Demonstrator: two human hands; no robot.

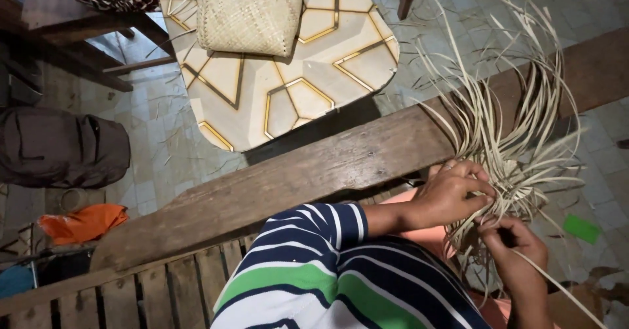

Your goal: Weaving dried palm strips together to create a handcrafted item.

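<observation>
pale tiled floor (157,132) fills the background, littered with thin scraps of strip. across the middle runs a long weathered wooden beam (308,165), sloping from 8 o'clock up to 2 o'clock, with a slatted wooden platform (151,293) below it at 7 o'clock. at 12 o'clock stands a table top (341,54) patterned with gold-edged hexagons, and on it lies a finished woven pouch (249,13) of pale straw. at 9 o'clock a dark bag (59,147) slumps on the floor, with an orange cloth (82,223) just below it. a small green object (581,228) lies on the tiles at 4 o'clock.

the person's striped sleeve (327,270), navy, white and green, reaches in from 6 o'clock. the bundle of pale flat strips (517,139) sits at 3 o'clock, its loose ends fanning upward and outward over the beam, its woven core held just beyond the beam's lower edge. the left hand (452,195) is clenched around that core from the 9 o'clock side, fingers curled into the strips. the right hand (514,247), just below at 5 o'clock from the left, pinches a few strips between thumb and fingers; one long strip trails from it toward the lower right corner. the two hands are almost touching.
</observation>
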